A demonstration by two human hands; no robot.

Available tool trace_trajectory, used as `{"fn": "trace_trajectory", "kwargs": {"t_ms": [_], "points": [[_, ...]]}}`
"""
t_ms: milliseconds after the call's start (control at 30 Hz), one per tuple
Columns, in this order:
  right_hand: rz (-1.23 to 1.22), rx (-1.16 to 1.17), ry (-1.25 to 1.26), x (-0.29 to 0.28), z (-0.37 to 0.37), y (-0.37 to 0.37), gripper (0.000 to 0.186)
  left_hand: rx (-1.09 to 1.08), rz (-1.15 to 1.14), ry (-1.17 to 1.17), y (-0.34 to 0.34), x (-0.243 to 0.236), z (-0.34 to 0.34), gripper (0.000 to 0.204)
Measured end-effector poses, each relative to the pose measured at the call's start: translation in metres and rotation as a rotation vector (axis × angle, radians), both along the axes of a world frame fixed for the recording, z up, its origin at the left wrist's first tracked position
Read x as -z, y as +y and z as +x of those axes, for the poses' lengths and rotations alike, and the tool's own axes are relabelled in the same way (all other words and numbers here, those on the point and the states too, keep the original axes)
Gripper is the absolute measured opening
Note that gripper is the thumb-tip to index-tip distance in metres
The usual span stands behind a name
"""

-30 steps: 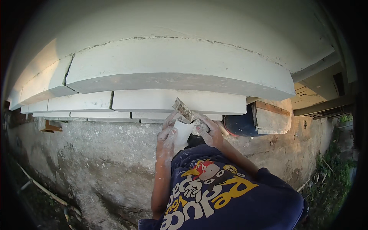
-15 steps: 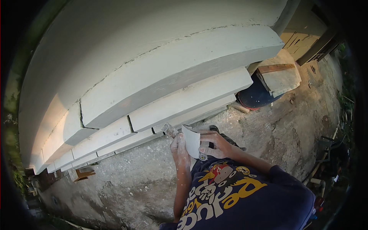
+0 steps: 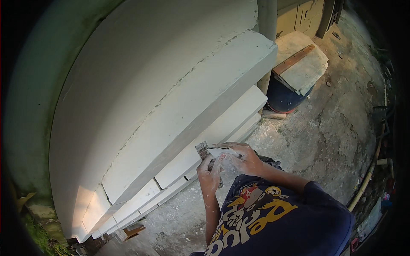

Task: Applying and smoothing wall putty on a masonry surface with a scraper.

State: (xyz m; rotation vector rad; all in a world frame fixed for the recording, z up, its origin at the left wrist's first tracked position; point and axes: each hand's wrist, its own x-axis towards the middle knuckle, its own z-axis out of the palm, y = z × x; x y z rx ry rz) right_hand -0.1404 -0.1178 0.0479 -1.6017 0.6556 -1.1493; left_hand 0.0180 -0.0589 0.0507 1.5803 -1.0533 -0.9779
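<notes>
Both my hands are together in front of my chest. A folded sheet of sandpaper (image 3: 218, 151), pale on its outer face with a dark line along the fold's opening, is gripped between them. My left hand (image 3: 209, 170) pinches its near side with the thumb. In that same hand is a putty knife (image 3: 201, 149), its dusty grey blade poking out beyond the fingers and most of its handle hidden by the palm. My right hand (image 3: 242, 158) closes over the sheet's right end. White dust coats the fingers of both hands.
A white wall with stepped ledges (image 3: 188, 106) runs diagonally along my left. Beyond it stands a dark blue drum (image 3: 285, 99) topped with a pale board (image 3: 305, 68) and a brown wooden strip (image 3: 294, 59). Rough concrete (image 3: 316, 141) lies underfoot. Pipes (image 3: 363, 192) edge the right side.
The sandpaper has gone from upright and curved to folded and nearly flat between my hands. My right hand has closed over it. The whole view has turned, so the wall now slants more steeply.
</notes>
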Motion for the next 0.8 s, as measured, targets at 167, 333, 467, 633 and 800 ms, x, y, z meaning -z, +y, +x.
{"fn": "trace_trajectory", "kwargs": {"t_ms": [167,333,467,633,800], "points": [[-0.168,0.18,0.009,-0.01,-0.031,-0.033,0.041,0.074,0.038,-0.005,-0.032,0.003,-0.006,0.021],[-0.713,0.689,0.009,-0.05,-0.067,-0.076,0.041,0.173,0.113,0.119,-0.037,0.007,0.011,0.026],[-0.836,0.999,0.193,-0.06,-0.077,-0.129,0.046,0.097,0.174,-0.018,-0.028,0.016,0.043,0.027],[-0.741,1.105,0.107,-0.06,-0.029,-0.145,0.057,0.036,0.158,-0.15,-0.019,0.022,0.082,0.028],[-0.768,1.131,0.15,-0.05,0.022,-0.112,0.057,0.193,0.207,-0.028,-0.019,0.014,0.099,0.027]]}}
